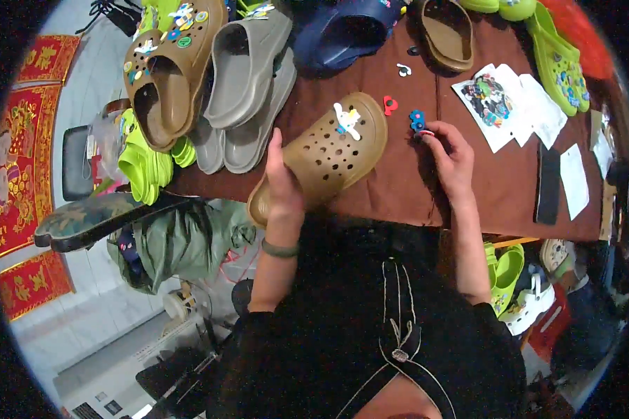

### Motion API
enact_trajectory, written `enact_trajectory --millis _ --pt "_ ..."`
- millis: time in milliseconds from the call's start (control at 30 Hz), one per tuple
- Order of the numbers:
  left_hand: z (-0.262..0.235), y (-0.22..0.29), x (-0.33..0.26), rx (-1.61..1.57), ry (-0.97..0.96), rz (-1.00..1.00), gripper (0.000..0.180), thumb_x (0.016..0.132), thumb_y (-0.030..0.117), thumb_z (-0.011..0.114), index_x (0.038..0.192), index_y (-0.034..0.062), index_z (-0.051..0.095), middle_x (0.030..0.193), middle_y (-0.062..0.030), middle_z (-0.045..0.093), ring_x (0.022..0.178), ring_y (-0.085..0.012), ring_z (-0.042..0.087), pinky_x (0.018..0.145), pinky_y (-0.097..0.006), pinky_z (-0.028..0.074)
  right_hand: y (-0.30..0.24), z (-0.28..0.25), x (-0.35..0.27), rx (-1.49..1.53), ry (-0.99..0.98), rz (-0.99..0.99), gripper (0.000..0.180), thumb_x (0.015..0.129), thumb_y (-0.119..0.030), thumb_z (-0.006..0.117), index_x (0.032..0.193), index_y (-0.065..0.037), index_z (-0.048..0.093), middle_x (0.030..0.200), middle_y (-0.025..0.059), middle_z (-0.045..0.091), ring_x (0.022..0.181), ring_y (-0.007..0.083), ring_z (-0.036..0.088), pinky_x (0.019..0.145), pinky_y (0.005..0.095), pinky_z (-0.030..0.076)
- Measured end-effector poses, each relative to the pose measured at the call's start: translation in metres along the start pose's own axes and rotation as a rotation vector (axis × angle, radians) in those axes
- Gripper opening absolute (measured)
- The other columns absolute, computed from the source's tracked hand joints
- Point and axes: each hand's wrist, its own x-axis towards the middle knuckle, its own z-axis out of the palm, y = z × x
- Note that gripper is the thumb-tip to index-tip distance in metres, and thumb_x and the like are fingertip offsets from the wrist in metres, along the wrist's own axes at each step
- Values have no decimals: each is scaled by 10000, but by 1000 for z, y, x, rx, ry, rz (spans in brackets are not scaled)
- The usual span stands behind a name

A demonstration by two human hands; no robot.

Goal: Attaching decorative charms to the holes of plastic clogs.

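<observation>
My left hand (282,178) is wrapped round the heel end of a brown clog (318,155), holding it tilted above the cloth. A white cartoon-figure charm (347,121) sits in the holes near its toe, and the other holes show bare. My right hand (452,159) pinches a small dark shoe charm (423,133) between thumb and forefinger, right of the clog. A blue flower charm (417,119) shows just beyond those fingertips; I cannot tell whether the two pieces are joined. Close by on the cloth lie a red charm (389,105) and a white-and-black charm (404,70).
The table has a brown cloth (398,188). Grey clogs (241,77), a decorated brown clog (168,84) and green clogs (143,164) crowd its left. A navy clog (346,35) lies at the back. White packets (500,105), a black strip (548,183) and a green clog (562,66) lie right.
</observation>
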Motion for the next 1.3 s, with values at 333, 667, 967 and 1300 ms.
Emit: enact_trajectory --millis 333,667,967,1300 --pt "-15 1 17 -59 -154 -137 858 895 663 286 1288 -82 450 1274 -204 528 1118 -306 568 976 -402 444 -44 55 -37 258 -120 354 141 801 -33 685 939 -3 679 908 33 668 896 115 604 809 253 477" --pt "-27 -2 15 -146 -308 -136 816 919 650 258 1299 -44 456 1264 -175 546 1118 -272 572 967 -401 451 -54 73 -21 -369 -238 -60 130 725 -120 768 797 -35 702 767 70 606 739 191 560 698 321 442" --pt "-38 -14 12 -150 -408 -126 508 984 367 370 1304 -17 459 1261 -151 552 1127 -248 564 973 -389 445 -63 73 -10 -689 -201 -25 544 625 -236 856 1051 -54 572 1021 118 578 1015 264 519 912 377 412" --pt "-42 -31 6 -98 -357 -116 402 949 194 457 1277 -36 473 1258 -145 548 1139 -242 551 992 -378 430 -52 79 -15 -1 -204 195 973 585 -103 846 1343 -85 236 1344 149 372 1312 273 323 1103 389 240"
